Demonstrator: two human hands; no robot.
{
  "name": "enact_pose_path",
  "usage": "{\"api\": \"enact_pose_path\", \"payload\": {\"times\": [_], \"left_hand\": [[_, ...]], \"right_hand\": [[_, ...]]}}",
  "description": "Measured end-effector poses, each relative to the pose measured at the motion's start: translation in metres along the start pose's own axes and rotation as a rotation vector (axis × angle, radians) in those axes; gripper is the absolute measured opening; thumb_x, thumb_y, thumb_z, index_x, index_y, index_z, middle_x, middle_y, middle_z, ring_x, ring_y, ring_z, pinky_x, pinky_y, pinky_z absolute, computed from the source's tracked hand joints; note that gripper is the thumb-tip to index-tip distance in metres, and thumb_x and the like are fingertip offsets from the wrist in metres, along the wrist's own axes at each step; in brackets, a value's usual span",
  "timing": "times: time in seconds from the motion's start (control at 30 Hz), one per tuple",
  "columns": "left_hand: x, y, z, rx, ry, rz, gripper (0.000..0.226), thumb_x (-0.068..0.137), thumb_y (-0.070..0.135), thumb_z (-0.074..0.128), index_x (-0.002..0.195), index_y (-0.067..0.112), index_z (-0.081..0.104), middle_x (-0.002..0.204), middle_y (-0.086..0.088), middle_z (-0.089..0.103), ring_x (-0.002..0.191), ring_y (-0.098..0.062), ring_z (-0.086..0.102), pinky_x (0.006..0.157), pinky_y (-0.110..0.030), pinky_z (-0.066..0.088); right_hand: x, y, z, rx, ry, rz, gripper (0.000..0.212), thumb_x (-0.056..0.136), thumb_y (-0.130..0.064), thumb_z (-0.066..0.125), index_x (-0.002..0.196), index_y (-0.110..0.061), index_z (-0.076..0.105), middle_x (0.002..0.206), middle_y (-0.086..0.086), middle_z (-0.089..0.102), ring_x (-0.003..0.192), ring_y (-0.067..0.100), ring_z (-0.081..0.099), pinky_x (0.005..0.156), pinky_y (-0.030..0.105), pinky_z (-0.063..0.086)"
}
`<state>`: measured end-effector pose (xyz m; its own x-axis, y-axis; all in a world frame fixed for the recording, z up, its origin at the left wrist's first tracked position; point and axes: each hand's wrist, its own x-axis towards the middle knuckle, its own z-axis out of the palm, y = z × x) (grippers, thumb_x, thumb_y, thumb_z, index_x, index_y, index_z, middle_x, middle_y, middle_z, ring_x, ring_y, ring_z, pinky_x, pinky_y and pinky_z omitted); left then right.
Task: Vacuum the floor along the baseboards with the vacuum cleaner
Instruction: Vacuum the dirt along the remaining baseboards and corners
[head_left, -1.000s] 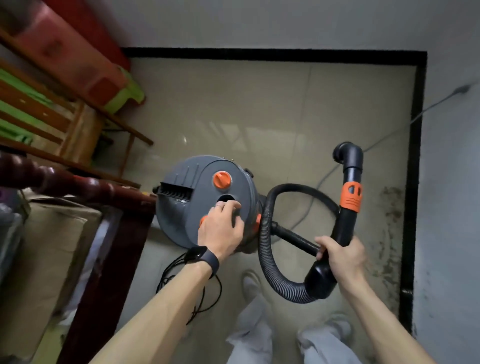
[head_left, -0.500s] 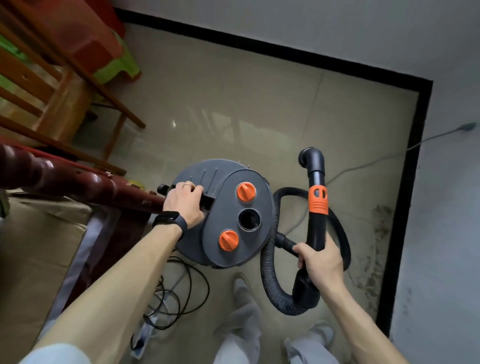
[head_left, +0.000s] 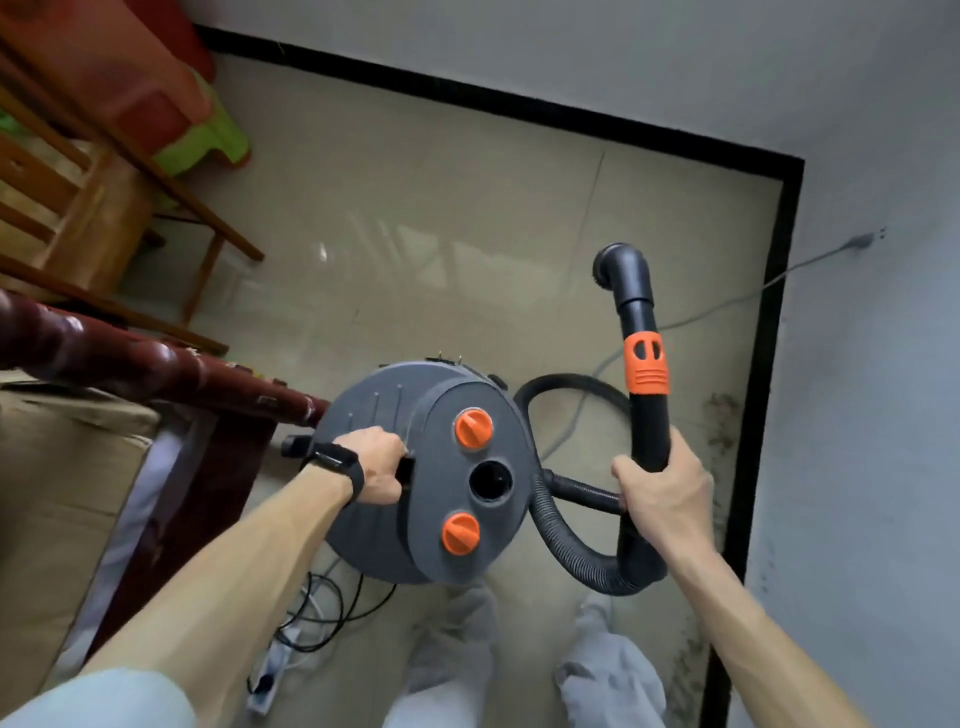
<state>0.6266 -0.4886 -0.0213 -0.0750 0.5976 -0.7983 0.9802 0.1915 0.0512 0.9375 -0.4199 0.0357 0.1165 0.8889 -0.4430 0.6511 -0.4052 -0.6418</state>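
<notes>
Grey round vacuum (head_left: 363, 525), smooth black wand (head_left: 649, 431)

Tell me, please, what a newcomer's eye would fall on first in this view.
The grey canister vacuum cleaner with its orange knobs sits mid-frame, and the left hand grips it. Just to its right, the right hand grips the black wand. Dark grime streaks the floor along the black baseboard at right.
</notes>
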Motion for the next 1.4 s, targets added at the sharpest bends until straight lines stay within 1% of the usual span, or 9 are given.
{"api": "enact_pose_path", "payload": {"times": [0.2, 0.47, 0.67, 0.8, 0.93, 1.03, 1.13, 1.27, 1.4], "left_hand": [[-0.067, 0.07, 0.01, -0.12, 0.047, -0.069, 0.005, 0.067, 0.02, 0.056, 0.07, 0.024, 0.056, 0.068, 0.002, 0.055, 0.082, -0.031, 0.066, 0.065, -0.028, 0.051], [-0.172, 0.114, 0.113, -0.348, 0.014, -0.245, 0.008, 0.066, 0.018, 0.052, 0.061, 0.023, 0.049, 0.072, 0.0, 0.056, 0.083, -0.033, 0.066, 0.066, -0.03, 0.053], [-0.21, 0.12, 0.216, -0.507, 0.044, -0.348, 0.009, 0.07, 0.017, 0.05, 0.068, 0.026, 0.051, 0.082, -0.001, 0.065, 0.084, -0.029, 0.066, 0.062, -0.028, 0.045], [-0.228, 0.106, 0.278, -0.595, 0.035, -0.41, 0.01, 0.068, 0.015, 0.047, 0.065, 0.025, 0.049, 0.078, 0.002, 0.063, 0.08, -0.029, 0.064, 0.061, -0.031, 0.049], [-0.254, 0.084, 0.343, -0.678, 0.002, -0.472, 0.011, 0.063, 0.017, 0.045, 0.066, 0.026, 0.052, 0.077, 0.001, 0.064, 0.081, -0.031, 0.064, 0.078, -0.041, 0.058], [-0.28, 0.073, 0.391, -0.724, -0.008, -0.531, 0.025, 0.065, 0.016, 0.044, 0.079, 0.027, 0.062, 0.086, -0.001, 0.067, 0.087, -0.033, 0.065, 0.083, -0.041, 0.057], [-0.311, 0.061, 0.438, -0.748, -0.03, -0.595, 0.03, 0.075, 0.014, 0.047, 0.095, 0.028, 0.066, 0.099, -0.002, 0.067, 0.092, -0.03, 0.066, 0.072, -0.035, 0.055], [-0.336, 0.025, 0.482, -0.741, -0.025, -0.652, 0.013, 0.078, 0.017, 0.052, 0.074, 0.029, 0.053, 0.1, -0.003, 0.068, 0.096, -0.03, 0.066, 0.069, -0.032, 0.05], [-0.354, -0.015, 0.512, -0.749, -0.013, -0.667, 0.016, 0.075, 0.017, 0.054, 0.066, 0.028, 0.045, 0.095, -0.005, 0.069, 0.094, -0.031, 0.066, 0.068, -0.032, 0.049]], "right_hand": [[-0.026, -0.005, -0.04, -0.058, -0.101, -0.231, 0.021, 0.087, -0.022, 0.066, 0.082, -0.021, 0.045, 0.066, -0.002, 0.056, 0.061, 0.016, 0.054, 0.054, 0.029, 0.038], [-0.074, 0.023, -0.075, -0.034, -0.242, -0.333, 0.02, 0.086, -0.023, 0.066, 0.081, -0.022, 0.047, 0.067, 0.0, 0.059, 0.063, 0.023, 0.057, 0.055, 0.034, 0.041], [-0.121, 0.048, -0.049, -0.117, -0.347, -0.395, 0.023, 0.088, -0.019, 0.065, 0.078, -0.023, 0.045, 0.065, -0.001, 0.057, 0.059, 0.011, 0.053, 0.049, 0.016, 0.035], [-0.16, 0.071, -0.019, -0.118, -0.438, -0.403, 0.026, 0.083, -0.013, 0.068, 0.074, -0.022, 0.045, 0.06, 0.006, 0.055, 0.052, 0.014, 0.05, 0.049, 0.016, 0.039], [-0.197, 0.094, 0.012, -0.096, -0.506, -0.377, 0.021, 0.082, -0.008, 0.067, 0.078, -0.014, 0.047, 0.072, 0.024, 0.061, 0.054, 0.033, 0.056, 0.042, 0.018, 0.04], [-0.228, 0.11, 0.035, -0.104, -0.518, -0.364, 0.025, 0.082, -0.007, 0.068, 0.076, -0.016, 0.045, 0.066, 0.017, 0.056, 0.049, 0.017, 0.05, 0.048, 0.024, 0.044], [-0.259, 0.121, 0.06, -0.133, -0.536, -0.34, 0.025, 0.081, -0.01, 0.069, 0.077, -0.019, 0.046, 0.066, 0.011, 0.055, 0.061, 0.028, 0.056, 0.058, 0.039, 0.048], [-0.294, 0.127, 0.095, -0.16, -0.551, -0.367, 0.028, 0.082, -0.01, 0.071, 0.076, -0.02, 0.045, 0.065, 0.001, 0.048, 0.062, 0.022, 0.048, 0.059, 0.035, 0.042], [-0.339, 0.13, 0.13, -0.173, -0.597, -0.357, 0.021, 0.076, -0.021, 0.071, 0.079, -0.023, 0.05, 0.068, 0.008, 0.059, 0.066, 0.031, 0.058, 0.064, 0.042, 0.05]]}}
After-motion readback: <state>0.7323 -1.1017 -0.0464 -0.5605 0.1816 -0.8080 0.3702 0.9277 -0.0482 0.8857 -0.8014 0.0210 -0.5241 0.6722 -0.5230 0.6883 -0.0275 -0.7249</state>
